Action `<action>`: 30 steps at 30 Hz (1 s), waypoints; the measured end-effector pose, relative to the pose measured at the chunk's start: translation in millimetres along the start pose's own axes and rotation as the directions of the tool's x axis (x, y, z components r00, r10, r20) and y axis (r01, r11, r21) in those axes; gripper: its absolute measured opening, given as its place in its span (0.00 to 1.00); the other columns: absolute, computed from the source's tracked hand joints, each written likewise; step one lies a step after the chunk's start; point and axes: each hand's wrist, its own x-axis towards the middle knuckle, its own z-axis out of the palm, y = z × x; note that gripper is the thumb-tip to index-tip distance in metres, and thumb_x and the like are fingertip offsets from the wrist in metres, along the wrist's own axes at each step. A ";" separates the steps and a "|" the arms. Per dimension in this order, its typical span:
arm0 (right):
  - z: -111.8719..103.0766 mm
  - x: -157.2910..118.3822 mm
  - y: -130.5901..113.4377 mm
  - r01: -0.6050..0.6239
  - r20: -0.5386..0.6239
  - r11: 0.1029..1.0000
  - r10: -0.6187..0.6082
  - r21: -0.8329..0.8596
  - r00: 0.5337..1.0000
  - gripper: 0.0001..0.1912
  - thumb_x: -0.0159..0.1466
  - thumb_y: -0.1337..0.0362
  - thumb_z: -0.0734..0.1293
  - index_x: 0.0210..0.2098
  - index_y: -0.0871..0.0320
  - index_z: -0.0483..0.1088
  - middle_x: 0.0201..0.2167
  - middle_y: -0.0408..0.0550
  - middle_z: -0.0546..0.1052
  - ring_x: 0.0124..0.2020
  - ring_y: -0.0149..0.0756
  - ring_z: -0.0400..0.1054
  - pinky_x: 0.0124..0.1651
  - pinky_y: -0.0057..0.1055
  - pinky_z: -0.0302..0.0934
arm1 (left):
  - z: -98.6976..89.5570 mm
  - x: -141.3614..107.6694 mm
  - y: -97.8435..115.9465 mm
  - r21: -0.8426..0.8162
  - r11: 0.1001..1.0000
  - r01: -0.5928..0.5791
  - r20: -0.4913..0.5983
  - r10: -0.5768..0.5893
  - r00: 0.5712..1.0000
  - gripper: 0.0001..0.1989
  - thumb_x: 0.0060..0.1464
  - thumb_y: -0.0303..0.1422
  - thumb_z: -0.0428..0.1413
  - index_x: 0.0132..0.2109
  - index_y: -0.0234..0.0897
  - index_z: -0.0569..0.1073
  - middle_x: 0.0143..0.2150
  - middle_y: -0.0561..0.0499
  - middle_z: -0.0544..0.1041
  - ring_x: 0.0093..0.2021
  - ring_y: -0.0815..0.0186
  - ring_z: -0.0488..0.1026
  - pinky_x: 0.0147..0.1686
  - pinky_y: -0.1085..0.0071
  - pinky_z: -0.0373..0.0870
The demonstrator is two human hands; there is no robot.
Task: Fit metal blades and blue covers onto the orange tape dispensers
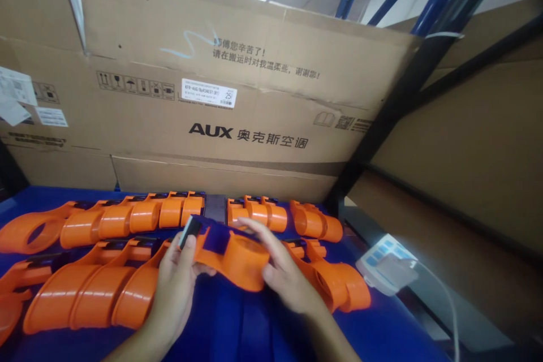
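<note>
An orange tape dispenser (248,260) with a dark blue part on top is held up between my two hands over the blue surface. My left hand (180,277) is closed round its left end, the thumb beside a black piece with a pale edge (189,232). On the right, my right hand (282,268) grips the rounded orange end, fingers over the top and thumb at the side. Rows of similar orange dispensers (116,222) lie behind and to the left, and more orange ones (339,283) are right of my right hand.
A large cardboard sheet (254,116) with printed text stands behind the blue surface (237,328). At right, a white power strip (388,266) with a cable sits near the edge. A black rack post (382,119) rises at the back right. A dark block (215,208) stands between the back dispensers.
</note>
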 end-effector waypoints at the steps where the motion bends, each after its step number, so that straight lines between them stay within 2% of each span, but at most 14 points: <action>1: -0.9 0.1 0.8 0.041 -0.025 0.998 -0.043 -0.054 0.999 0.41 0.68 0.34 0.64 0.70 0.52 0.63 0.67 0.60 0.71 0.69 0.56 0.66 0.69 0.54 0.62 | 2.1 -0.2 1.1 -0.020 1.000 0.009 -0.006 -0.009 1.000 0.25 0.55 0.52 0.68 0.50 0.40 0.77 0.37 0.53 0.82 0.27 0.67 0.77 0.27 0.71 0.79; 4: -0.7 -1.7 7.4 0.128 -0.085 0.973 -0.146 -0.192 0.986 0.40 0.62 0.34 0.71 0.64 0.53 0.69 0.59 0.61 0.77 0.60 0.57 0.73 0.64 0.52 0.66 | 6.4 -2.4 4.5 -0.048 0.998 0.041 -0.008 -0.041 0.999 0.25 0.55 0.53 0.67 0.48 0.40 0.76 0.35 0.55 0.80 0.28 0.67 0.79 0.28 0.71 0.81; 8: 1.4 -4.8 17.1 0.167 -0.152 0.945 -0.216 -0.282 0.964 0.38 0.59 0.34 0.74 0.58 0.53 0.72 0.50 0.58 0.81 0.50 0.55 0.78 0.57 0.48 0.72 | 6.4 -1.5 4.1 -0.070 0.994 0.080 0.036 -0.078 0.996 0.26 0.54 0.56 0.66 0.47 0.39 0.76 0.33 0.53 0.81 0.27 0.65 0.78 0.27 0.69 0.81; 11: 1.5 -5.6 18.8 0.109 -0.213 0.934 -0.189 -0.341 0.959 0.35 0.62 0.36 0.72 0.57 0.53 0.71 0.48 0.57 0.82 0.47 0.54 0.79 0.53 0.45 0.73 | 5.0 -0.1 2.2 -0.086 0.990 0.109 0.107 -0.100 0.989 0.27 0.55 0.57 0.65 0.45 0.37 0.76 0.34 0.49 0.82 0.28 0.63 0.79 0.26 0.68 0.80; 13: 2.6 -4.1 18.7 0.020 -0.299 0.952 -0.115 -0.304 0.947 0.29 0.67 0.38 0.68 0.56 0.54 0.71 0.45 0.54 0.81 0.43 0.50 0.79 0.48 0.42 0.73 | 4.6 -0.3 1.7 -0.088 0.989 0.122 0.149 -0.108 0.983 0.27 0.55 0.57 0.64 0.46 0.37 0.76 0.38 0.46 0.83 0.31 0.60 0.81 0.27 0.67 0.80; 15: 5.1 0.2 19.5 -0.077 -0.427 0.975 -0.020 -0.209 0.904 0.24 0.71 0.42 0.63 0.52 0.54 0.71 0.40 0.50 0.80 0.38 0.45 0.77 0.43 0.38 0.72 | 4.5 -1.1 1.8 -0.068 0.991 0.115 0.204 -0.099 0.974 0.28 0.57 0.57 0.63 0.51 0.38 0.75 0.43 0.44 0.82 0.34 0.59 0.81 0.25 0.67 0.79; 16: 6.3 3.4 20.5 -0.120 -0.499 0.982 0.031 -0.147 0.866 0.23 0.72 0.42 0.62 0.50 0.55 0.70 0.38 0.49 0.79 0.37 0.43 0.76 0.42 0.37 0.72 | 4.3 -1.4 1.8 -0.049 0.994 0.101 0.231 -0.087 0.969 0.29 0.58 0.57 0.62 0.54 0.39 0.74 0.44 0.44 0.81 0.34 0.59 0.81 0.24 0.68 0.78; 19: 4.8 14.0 25.5 -0.205 -0.660 0.979 0.164 0.016 0.733 0.21 0.72 0.42 0.62 0.45 0.54 0.70 0.39 0.49 0.80 0.41 0.43 0.75 0.47 0.38 0.72 | 2.7 -1.1 1.0 0.001 0.997 0.072 0.269 -0.070 0.961 0.29 0.61 0.56 0.60 0.59 0.41 0.72 0.43 0.46 0.79 0.31 0.61 0.77 0.20 0.70 0.73; 22: -13.5 20.7 29.6 -0.259 -0.700 0.965 0.216 0.047 0.680 0.22 0.70 0.41 0.65 0.44 0.54 0.68 0.42 0.50 0.81 0.43 0.43 0.77 0.49 0.39 0.72 | -0.2 0.5 -0.6 0.020 0.995 0.098 0.271 -0.099 0.958 0.27 0.61 0.55 0.60 0.57 0.41 0.73 0.40 0.48 0.76 0.30 0.64 0.74 0.20 0.72 0.70; 25: -48.7 21.1 30.1 -0.343 -0.717 0.939 0.261 0.032 0.646 0.24 0.66 0.39 0.69 0.41 0.54 0.68 0.39 0.51 0.82 0.41 0.46 0.78 0.43 0.39 0.73 | -2.4 1.0 -1.3 0.028 0.992 0.119 0.289 -0.122 0.949 0.25 0.60 0.54 0.61 0.54 0.41 0.74 0.40 0.49 0.75 0.30 0.65 0.73 0.21 0.73 0.68; 26: -61.8 20.7 30.1 -0.408 -0.729 0.913 0.282 0.004 0.624 0.25 0.64 0.39 0.70 0.41 0.55 0.70 0.38 0.53 0.82 0.41 0.48 0.78 0.42 0.39 0.71 | -2.8 0.7 -1.3 0.030 0.992 0.125 0.298 -0.129 0.946 0.24 0.61 0.53 0.61 0.53 0.40 0.74 0.40 0.49 0.75 0.31 0.65 0.73 0.22 0.73 0.68; 27: -74.2 20.4 30.5 -0.576 -0.734 0.810 0.323 -0.113 0.597 0.26 0.64 0.36 0.69 0.40 0.55 0.70 0.37 0.53 0.83 0.40 0.49 0.78 0.41 0.38 0.70 | -3.2 0.3 -1.4 0.034 0.991 0.130 0.307 -0.134 0.942 0.22 0.61 0.52 0.61 0.52 0.40 0.74 0.39 0.49 0.75 0.31 0.65 0.73 0.22 0.73 0.68; 28: -85.3 20.5 31.4 -0.713 -0.735 0.666 0.367 -0.219 0.569 0.28 0.64 0.34 0.66 0.39 0.54 0.71 0.36 0.53 0.83 0.40 0.50 0.79 0.41 0.39 0.70 | -3.5 -0.3 -1.5 0.040 0.991 0.129 0.317 -0.135 0.939 0.21 0.61 0.52 0.61 0.50 0.40 0.75 0.39 0.49 0.74 0.31 0.65 0.72 0.22 0.73 0.68; 30: -102.0 22.0 35.4 -0.773 -0.742 0.578 0.393 -0.260 0.543 0.29 0.65 0.34 0.66 0.39 0.55 0.72 0.36 0.57 0.83 0.42 0.55 0.79 0.42 0.40 0.68 | -4.3 -1.4 -2.0 0.053 0.992 0.113 0.330 -0.124 0.936 0.19 0.63 0.50 0.60 0.47 0.39 0.75 0.38 0.49 0.74 0.31 0.65 0.72 0.23 0.73 0.67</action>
